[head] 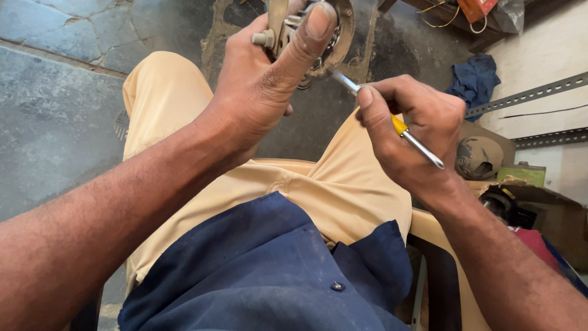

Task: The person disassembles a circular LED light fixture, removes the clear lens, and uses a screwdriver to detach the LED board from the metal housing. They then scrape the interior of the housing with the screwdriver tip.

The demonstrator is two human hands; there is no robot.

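The left hand (263,86) is closed around a round metal part (327,37), gripping it up near the top edge of the view, with the thumb pressed flat across the part's face and the fingers wrapped behind it. A short metal stud sticks out beside the thumb's base, and the part's rim curves out past the thumb tip. The right hand (416,129) is closed around a thin metal tool (398,125) with a yellow band on its shaft, pinching it between thumb and fingers. The tool runs on a slant: its forward end reaches up to the underside of the round part, while its rear end pokes out past the heel of the hand. The two hands sit close together, just apart, above the person's lap.

Beneath them lie tan trousers (318,190) and the hem of a dark blue shirt (263,270) with one button showing. The floor (55,116) is grey stone slabs. To the right, a blue rag (474,79) lies by the wall, slotted metal strips (533,93) lean nearby, and a cardboard box (545,202) holds assorted items.
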